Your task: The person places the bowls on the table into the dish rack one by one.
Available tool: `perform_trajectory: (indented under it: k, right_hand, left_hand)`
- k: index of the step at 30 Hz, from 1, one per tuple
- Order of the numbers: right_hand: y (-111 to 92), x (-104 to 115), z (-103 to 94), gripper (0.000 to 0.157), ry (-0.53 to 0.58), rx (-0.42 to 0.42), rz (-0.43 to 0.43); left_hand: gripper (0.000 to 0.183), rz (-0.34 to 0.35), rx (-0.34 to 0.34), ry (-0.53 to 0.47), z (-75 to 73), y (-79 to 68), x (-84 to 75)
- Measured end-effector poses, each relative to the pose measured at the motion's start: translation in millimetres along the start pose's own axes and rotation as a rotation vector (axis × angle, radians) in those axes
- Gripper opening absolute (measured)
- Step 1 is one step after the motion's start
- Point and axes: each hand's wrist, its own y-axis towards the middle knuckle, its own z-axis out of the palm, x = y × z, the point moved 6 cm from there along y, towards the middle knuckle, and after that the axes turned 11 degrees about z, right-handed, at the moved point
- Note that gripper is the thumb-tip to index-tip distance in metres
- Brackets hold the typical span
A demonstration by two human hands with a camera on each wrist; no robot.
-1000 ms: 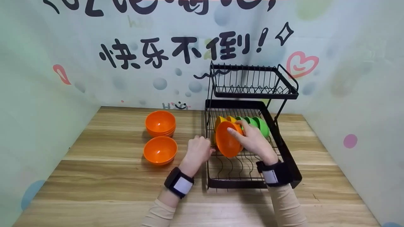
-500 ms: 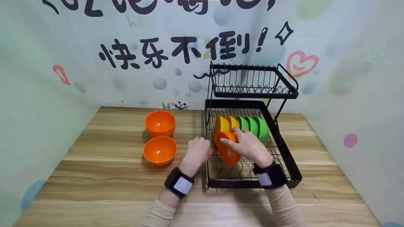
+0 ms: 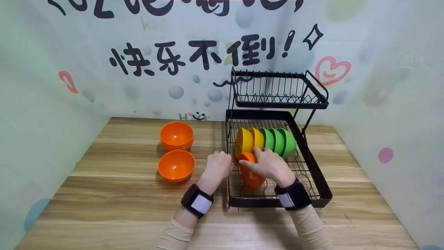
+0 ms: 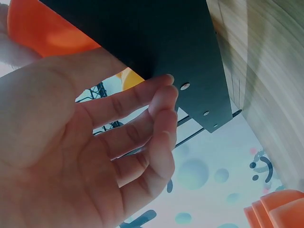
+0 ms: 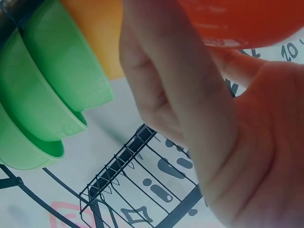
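Observation:
My right hand (image 3: 272, 166) grips an orange bowl (image 3: 254, 178) by its rim, thumb to the left, low over the front left of the dish rack's lower tier. The bowl is tilted onto its side, just in front of the upright yellow bowls (image 3: 245, 140). In the right wrist view, the orange bowl (image 5: 247, 21) lies between thumb and fingers. My left hand (image 3: 218, 166) holds the left side of the black dish rack (image 3: 277, 202). The left wrist view shows its fingertips against the rack's dark side wall (image 4: 142, 35), the thumb passing behind it.
Several green bowls (image 3: 288, 144) stand on edge right of the yellow ones. To the rack's left, a stack of orange bowls (image 3: 176, 133) and another orange bowl (image 3: 176, 166) sit on the wooden table (image 3: 114, 194). The rack's upper tier (image 3: 281, 104) overhangs the back.
My right hand has brought the orange bowl down and toward the front of the rack, turning it more edge-on. The yellow bowls behind show more fully. My left hand has stayed put.

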Motion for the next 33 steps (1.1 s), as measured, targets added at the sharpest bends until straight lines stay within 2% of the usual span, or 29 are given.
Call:
perform_trajectory:
  k: [6, 12, 22, 33]
  right_hand:
    - [0, 4, 4.9, 0.055, -0.004, -0.005, -0.020]
    - [0, 6, 9.3, 0.052, -0.001, 0.024, -0.008]
    - [0, 6, 10.4, 0.056, -0.001, 0.032, 0.018]
    - [-1, 3, 9.2, 0.061, -0.033, 0.031, 0.022]
  left_hand:
    - [0.027, -0.001, -0.016, -0.006, -0.4, 0.8, -0.6]
    - [0.026, 0.000, -0.002, -0.015, 0.3, 0.0, -0.4]
    - [0.028, 0.001, 0.016, -0.030, 1.7, 0.9, 0.5]
    - [0.024, 0.006, -0.027, -0.035, 0.7, 0.5, 0.4]
